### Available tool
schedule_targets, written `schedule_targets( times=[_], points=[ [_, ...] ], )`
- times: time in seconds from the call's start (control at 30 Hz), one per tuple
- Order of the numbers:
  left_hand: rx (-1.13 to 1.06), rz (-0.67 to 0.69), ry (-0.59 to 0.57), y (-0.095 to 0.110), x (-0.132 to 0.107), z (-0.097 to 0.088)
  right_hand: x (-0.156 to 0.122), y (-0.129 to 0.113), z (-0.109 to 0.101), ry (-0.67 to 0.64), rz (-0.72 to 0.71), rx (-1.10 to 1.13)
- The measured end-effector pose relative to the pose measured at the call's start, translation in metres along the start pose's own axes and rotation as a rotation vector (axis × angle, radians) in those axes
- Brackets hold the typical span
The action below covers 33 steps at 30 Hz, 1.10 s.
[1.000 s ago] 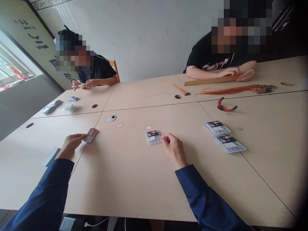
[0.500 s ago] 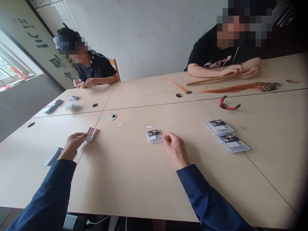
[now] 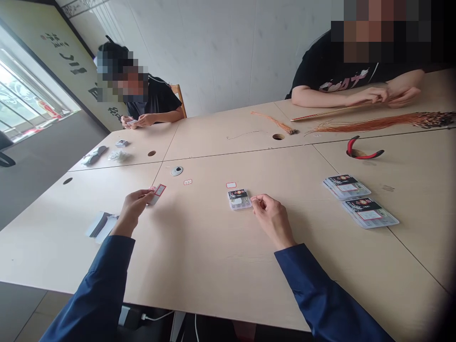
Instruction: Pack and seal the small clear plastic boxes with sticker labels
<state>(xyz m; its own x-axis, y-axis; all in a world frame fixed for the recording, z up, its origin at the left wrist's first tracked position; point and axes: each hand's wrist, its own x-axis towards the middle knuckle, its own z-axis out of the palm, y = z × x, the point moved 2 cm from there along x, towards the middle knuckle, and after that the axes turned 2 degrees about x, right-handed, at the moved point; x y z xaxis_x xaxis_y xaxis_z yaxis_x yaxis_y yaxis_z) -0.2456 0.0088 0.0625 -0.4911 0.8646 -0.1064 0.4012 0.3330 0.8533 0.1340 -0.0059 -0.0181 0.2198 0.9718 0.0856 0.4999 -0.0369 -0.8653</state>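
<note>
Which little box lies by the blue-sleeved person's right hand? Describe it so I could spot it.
Look at the pale wooden table, near its middle, just ahead of the person's right hand. There lies a small clear plastic case with a black label. Unlike the two similar cases off to the right, it sits alone, with a tiny red-bordered sticker just beyond it.

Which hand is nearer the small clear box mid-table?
Right. The right hand lies just right of the small clear box; the left hand is far to its left, holding a label pack.
</note>
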Motion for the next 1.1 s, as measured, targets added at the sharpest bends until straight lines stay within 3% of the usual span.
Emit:
schedule_targets(
  times=[0.17, 0.27, 0.37, 0.53, 0.63, 0.7, 0.8, 0.97, 1.1],
  points=[
    [0.197, 0.115, -0.140, -0.001, -0.003, 0.028, 0.000, 0.000, 0.000, 0.001, -0.009, 0.006],
    [0.422, 0.174, -0.086, -0.001, -0.005, 0.041, 0.000, -0.001, -0.001, -0.004, 0.001, 0.017],
    [0.503, 0.387, -0.045, 0.007, -0.019, 0.064, 0.000, -0.003, -0.001, -0.003, 0.024, 0.014],
    [0.370, 0.729, -0.446, 0.019, -0.058, 0.136, 0.001, -0.003, -0.001, -0.025, 0.022, -0.030],
    [0.327, 0.821, -0.557, 0.023, -0.068, 0.172, 0.002, -0.001, 0.000, -0.027, 0.002, -0.050],
    [0.240, 0.841, -0.574, 0.025, -0.069, 0.183, 0.002, -0.001, 0.001, -0.023, -0.008, -0.047],
    [0.008, 0.717, -0.586, 0.030, -0.073, 0.187, 0.001, -0.005, 0.000, -0.035, -0.019, -0.004],
    [-0.672, 0.275, -0.840, 0.044, -0.093, 0.199, 0.000, -0.016, -0.002, -0.057, -0.062, 0.186],
    [-1.131, -0.103, -0.814, 0.050, -0.096, 0.219, -0.001, -0.017, 0.000, -0.027, -0.089, 0.258]
  ],
)
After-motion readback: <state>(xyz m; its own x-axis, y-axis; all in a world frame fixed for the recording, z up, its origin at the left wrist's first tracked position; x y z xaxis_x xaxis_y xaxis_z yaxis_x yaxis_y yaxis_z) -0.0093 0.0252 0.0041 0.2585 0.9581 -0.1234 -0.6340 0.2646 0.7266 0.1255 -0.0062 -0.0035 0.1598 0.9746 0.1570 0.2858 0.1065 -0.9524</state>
